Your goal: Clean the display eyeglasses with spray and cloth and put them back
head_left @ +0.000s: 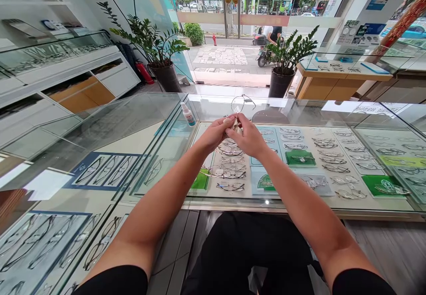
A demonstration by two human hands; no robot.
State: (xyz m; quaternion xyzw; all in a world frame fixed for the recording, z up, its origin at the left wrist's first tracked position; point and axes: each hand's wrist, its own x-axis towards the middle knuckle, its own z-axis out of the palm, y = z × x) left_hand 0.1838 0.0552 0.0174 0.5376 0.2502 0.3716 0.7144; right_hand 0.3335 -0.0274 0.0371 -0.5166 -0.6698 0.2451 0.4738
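Observation:
Both hands meet above the glass counter (259,202). My left hand (216,133) is closed on a crumpled pale cloth (237,126), and my right hand (248,136) has its fingers closed on the same bundle. Thin-rimmed glasses (242,103) stick up just beyond my fingertips; how they are gripped is partly hidden by the fingers and cloth. A white spray bottle (188,114) with a blue label stands on the glass, left of my hands.
Rows of glasses (324,143) lie inside the counter under the glass. More frames (107,169) are displayed at the left. Two potted plants (166,75) (282,80) flank the glass door ahead. Outside, a person (275,34) is near a scooter (262,57).

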